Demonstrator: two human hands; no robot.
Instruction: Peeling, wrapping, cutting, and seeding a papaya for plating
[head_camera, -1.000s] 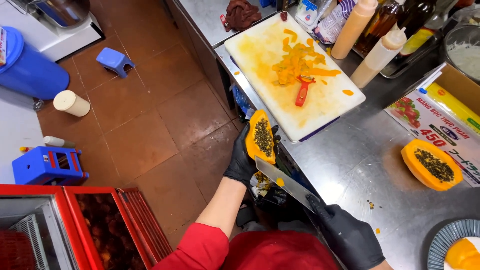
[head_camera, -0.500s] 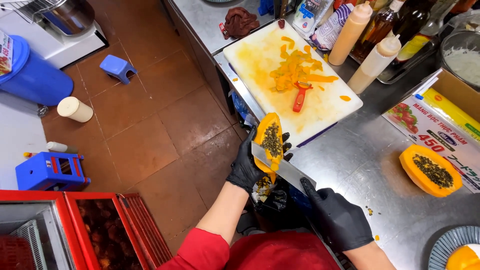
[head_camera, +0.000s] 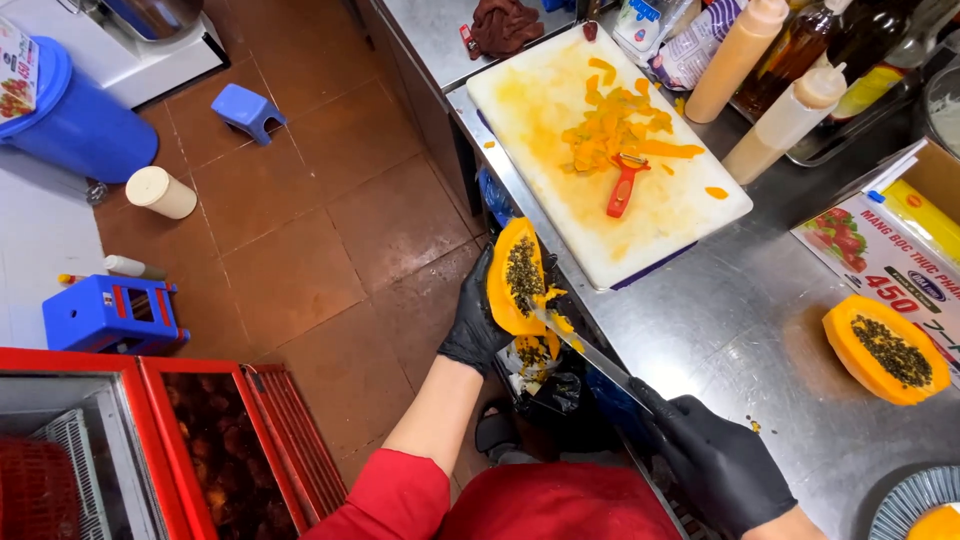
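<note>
The fingers of the left hand (head_camera: 478, 322), in a black glove, wrap the back of a papaya half (head_camera: 516, 276), held cut face up over the gap beside the counter (head_camera: 720, 330), above a dark bag (head_camera: 548, 385) that already holds seeds and pulp. The fingers of the right hand (head_camera: 718, 462), also gloved, are closed around the handle of a knife (head_camera: 590, 352), whose tip lies in the seed cavity at the lower end of the half.

The chief risk, as I judge it, is the blade. It points toward the left palm, and the fruit is wet and slick; should the tip skid out of the cavity or bite through the thin flesh, it would meet the glove. A hard scrape could also twist the half out of a one-handed hold and drop it to the floor (head_camera: 330, 230), since nothing lies under it but the bag. Seeds flicked sideways may miss the bag and land on the tiles.

The other half (head_camera: 886, 350) lies cut face up on the counter, well apart, near a cutting board (head_camera: 560, 120) carrying peelings and a red peeler (head_camera: 622, 186).
</note>
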